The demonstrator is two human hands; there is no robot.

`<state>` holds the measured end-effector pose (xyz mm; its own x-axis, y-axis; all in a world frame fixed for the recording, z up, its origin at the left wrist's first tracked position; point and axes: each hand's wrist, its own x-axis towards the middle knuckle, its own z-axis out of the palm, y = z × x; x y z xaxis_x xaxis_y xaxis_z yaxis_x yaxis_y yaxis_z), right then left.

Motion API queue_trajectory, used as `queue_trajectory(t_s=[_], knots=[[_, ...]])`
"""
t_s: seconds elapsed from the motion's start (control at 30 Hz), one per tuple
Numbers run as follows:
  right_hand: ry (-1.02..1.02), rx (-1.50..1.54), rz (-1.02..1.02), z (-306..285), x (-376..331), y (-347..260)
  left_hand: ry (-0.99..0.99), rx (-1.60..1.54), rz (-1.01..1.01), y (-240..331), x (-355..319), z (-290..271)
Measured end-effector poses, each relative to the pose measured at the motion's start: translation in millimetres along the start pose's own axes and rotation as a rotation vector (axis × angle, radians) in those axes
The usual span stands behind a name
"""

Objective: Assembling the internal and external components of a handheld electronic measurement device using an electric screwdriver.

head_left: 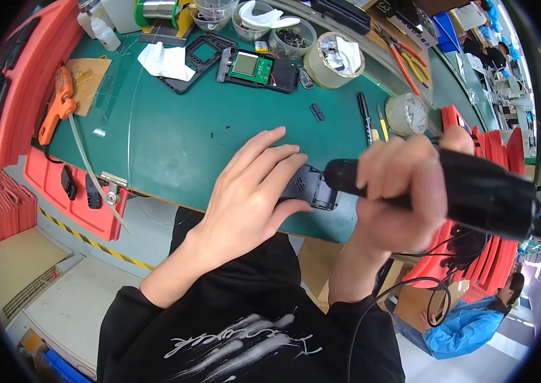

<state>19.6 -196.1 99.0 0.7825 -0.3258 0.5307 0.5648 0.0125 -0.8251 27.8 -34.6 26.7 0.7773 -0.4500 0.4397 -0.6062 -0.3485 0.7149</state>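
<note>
A black electric screwdriver (490,191) lies across my right hand (404,188), whose fingers are wrapped round it; the hand is slightly blurred. Its narrow front end points left, over the right end of a small dark plastic device housing (323,196). I cannot tell whether the bit touches the housing. My left hand (248,188) holds the housing down near the bench's front edge, thumb along the near side and fingers over its far left part. Much of the housing is hidden beneath that hand. Farther back sit an opened device with a green circuit board (254,69) and a dark frame (203,54).
An orange glue gun (60,105) lies at the left of the green bench (168,134). Tubs of small parts (291,39), a white round container (334,60), pliers (404,64) and a black pen (365,115) stand or lie behind. Red trays (69,191) flank the bench; a cable (382,290) hangs at right.
</note>
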Motion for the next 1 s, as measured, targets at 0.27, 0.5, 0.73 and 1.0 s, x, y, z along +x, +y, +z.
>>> queue_trajectory(t_s=[0.27,0.5,0.73,1.0], knots=[[-0.176,0.326,-0.001,-7,-10,-24,0.108,0.046,0.061,-11,-3,-8],[-0.168,0.15,0.042,-17,-27,-25,0.149,0.407,-0.063,-48,-3,-48],[-0.116,0.147,0.076,-10,-38,-16,-0.071,0.163,0.005,-13,-3,-25],[-0.143,0.105,0.086,-6,-40,-11,-0.248,0.069,0.053,-7,0,2]])
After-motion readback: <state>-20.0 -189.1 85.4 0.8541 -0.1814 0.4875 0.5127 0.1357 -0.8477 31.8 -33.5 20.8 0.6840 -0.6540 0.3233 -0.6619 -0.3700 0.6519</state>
